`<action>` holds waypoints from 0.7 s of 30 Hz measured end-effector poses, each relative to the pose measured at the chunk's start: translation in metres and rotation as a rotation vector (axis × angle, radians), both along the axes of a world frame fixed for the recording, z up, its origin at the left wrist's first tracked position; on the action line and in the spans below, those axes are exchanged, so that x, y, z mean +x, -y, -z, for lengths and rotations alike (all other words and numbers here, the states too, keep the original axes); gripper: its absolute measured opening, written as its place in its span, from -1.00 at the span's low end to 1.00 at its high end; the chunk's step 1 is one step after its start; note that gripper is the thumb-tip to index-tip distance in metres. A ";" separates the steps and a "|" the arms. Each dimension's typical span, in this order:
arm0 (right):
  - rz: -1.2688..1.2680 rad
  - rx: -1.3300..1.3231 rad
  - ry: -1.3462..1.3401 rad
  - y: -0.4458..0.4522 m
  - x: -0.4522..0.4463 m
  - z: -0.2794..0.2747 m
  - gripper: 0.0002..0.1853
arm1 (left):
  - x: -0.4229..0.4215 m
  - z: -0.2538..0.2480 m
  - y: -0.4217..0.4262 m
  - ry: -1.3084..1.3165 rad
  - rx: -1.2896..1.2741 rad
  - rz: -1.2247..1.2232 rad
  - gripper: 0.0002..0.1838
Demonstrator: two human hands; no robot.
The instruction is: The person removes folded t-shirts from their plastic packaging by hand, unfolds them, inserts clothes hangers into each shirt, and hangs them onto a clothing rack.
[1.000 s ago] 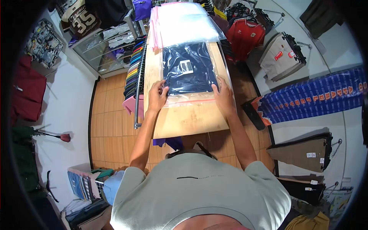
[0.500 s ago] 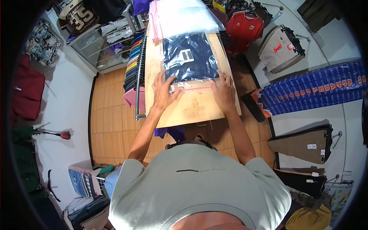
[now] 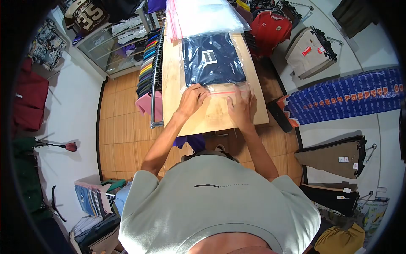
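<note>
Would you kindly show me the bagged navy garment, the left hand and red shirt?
Bagged navy garment [image 3: 225, 63], head view: folded front.
Left hand [image 3: 192, 100], head view: its back.
Red shirt [image 3: 270, 34], head view: its front.

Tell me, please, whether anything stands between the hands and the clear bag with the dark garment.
Nothing visible does: the left hand and right hand are both at the near end of the clear bag. The stack of plastic bags lies at its far end.

1 head-worn camera; faces forward and down; table [image 3: 211, 120] near
</note>
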State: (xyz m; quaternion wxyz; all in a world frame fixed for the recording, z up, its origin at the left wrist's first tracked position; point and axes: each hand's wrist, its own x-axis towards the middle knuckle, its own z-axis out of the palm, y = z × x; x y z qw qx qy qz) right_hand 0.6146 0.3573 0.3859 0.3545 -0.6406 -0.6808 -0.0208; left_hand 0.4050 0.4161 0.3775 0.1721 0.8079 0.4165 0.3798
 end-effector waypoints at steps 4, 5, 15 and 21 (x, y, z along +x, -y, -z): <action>0.005 -0.029 0.055 0.007 -0.009 -0.001 -0.45 | 0.005 -0.009 0.002 -0.037 -0.045 0.020 -0.86; 0.006 -0.029 0.057 0.007 -0.009 -0.001 -0.45 | 0.006 -0.009 0.002 -0.031 0.027 0.037 -0.86; -0.056 -0.026 -0.009 0.014 -0.024 0.004 -0.53 | 0.014 -0.006 -0.003 0.087 -0.201 -0.068 -0.80; -0.067 -0.035 0.013 0.009 -0.028 0.013 -0.62 | 0.016 0.000 -0.003 0.070 -0.196 -0.122 -0.80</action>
